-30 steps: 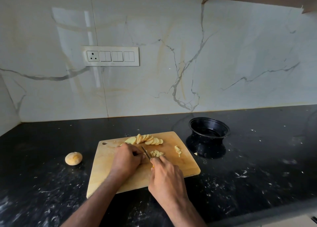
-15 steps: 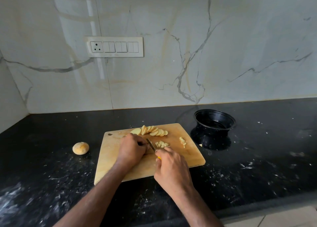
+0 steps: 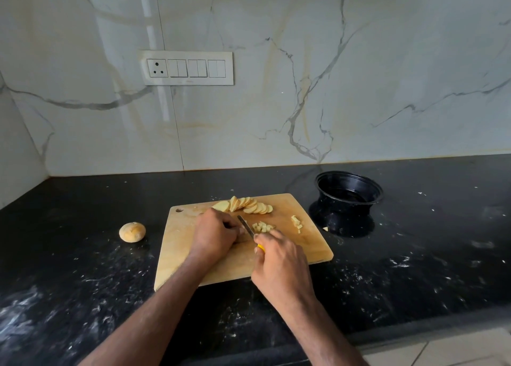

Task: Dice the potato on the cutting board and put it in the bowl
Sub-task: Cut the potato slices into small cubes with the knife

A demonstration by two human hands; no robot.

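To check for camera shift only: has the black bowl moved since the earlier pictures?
No. The black bowl keeps its spot right of the wooden cutting board; only the camera shifted.

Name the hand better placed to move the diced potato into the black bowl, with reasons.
Right hand: it is nearer the black round bowl and beside the pale diced potato pieces, though it grips the yellow-handled knife.

Matt wooden cutting board (image 3: 193, 244), glossy black plastic bowl (image 3: 349, 197), polished speckled stone counter (image 3: 83, 282)
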